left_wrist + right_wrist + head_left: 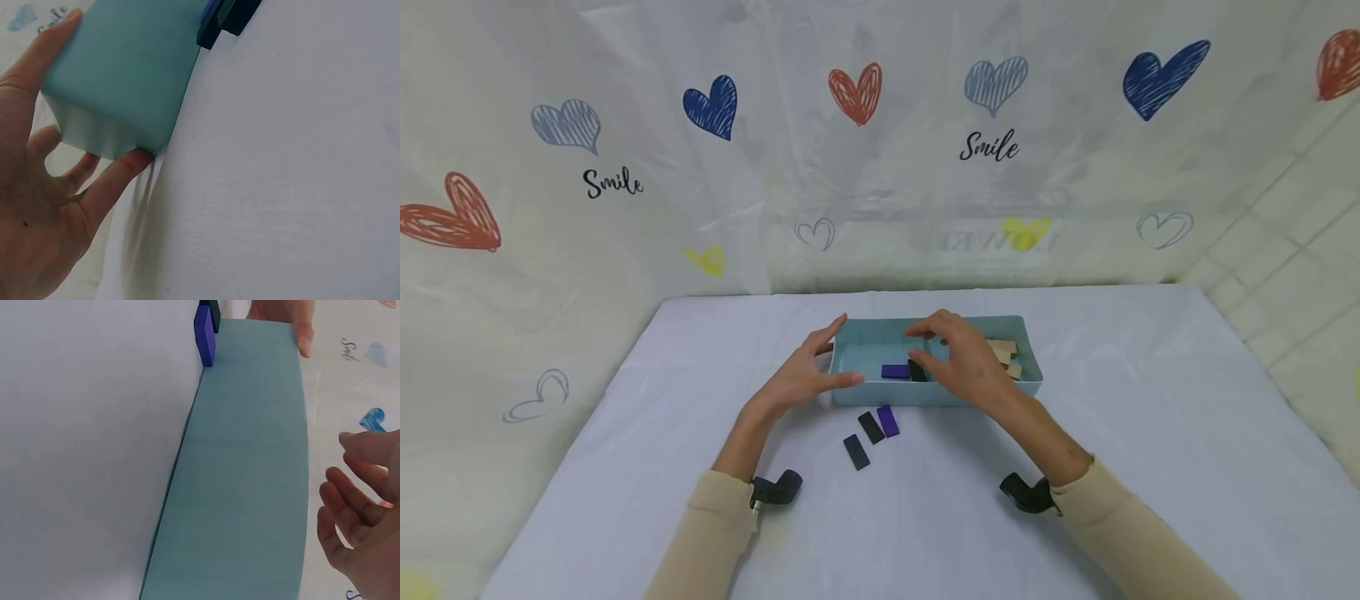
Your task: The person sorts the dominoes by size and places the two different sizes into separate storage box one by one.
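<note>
A light blue open box [880, 393] stands on the table. My left hand [801, 375] holds its left end, thumb on the front rim and a finger at the back corner; the left wrist view shows other fingers against the end wall. Over the box hovers my right hand [966, 358], thumb and fingers apart with nothing between them. Just under that thumb is a black block [917, 371], beside a purple block [895, 372] inside the box. Pale wooden blocks [1003, 347] lie at the box's right end, partly hidden by the right hand.
In front of the box, a second purple block [888, 421] and two black blocks, one nearer the box [871, 427] and one farther left [856, 452], lie on the white tablecloth [910, 525]. A curtain [910, 183] printed with hearts hangs behind the table.
</note>
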Demonstrator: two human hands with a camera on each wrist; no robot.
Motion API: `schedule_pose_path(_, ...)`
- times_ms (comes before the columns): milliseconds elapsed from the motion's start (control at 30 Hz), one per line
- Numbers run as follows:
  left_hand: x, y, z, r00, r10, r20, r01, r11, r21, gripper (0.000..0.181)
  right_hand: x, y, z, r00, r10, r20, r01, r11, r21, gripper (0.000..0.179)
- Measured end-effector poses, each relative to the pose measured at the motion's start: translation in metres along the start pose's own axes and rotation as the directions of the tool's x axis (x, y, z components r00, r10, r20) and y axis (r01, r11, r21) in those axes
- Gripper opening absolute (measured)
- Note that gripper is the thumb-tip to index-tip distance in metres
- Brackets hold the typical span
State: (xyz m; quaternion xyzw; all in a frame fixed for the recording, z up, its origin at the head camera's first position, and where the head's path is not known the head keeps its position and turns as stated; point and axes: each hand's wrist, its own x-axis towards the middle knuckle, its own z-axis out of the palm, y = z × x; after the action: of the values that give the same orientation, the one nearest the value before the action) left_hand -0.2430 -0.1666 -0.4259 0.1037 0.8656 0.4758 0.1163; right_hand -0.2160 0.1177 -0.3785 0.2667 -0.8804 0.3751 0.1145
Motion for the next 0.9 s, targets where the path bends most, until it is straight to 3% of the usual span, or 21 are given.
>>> schedule_pose_path(900, -0.001, 0.001, -0.001, 1.0, 0.0, 0.004, 0.0, 1.0, -0.004, 0.103, -0.021, -0.017, 0.003, 0.995, -0.072, 0.071, 0.067, 0.995, 0.078, 0.03)
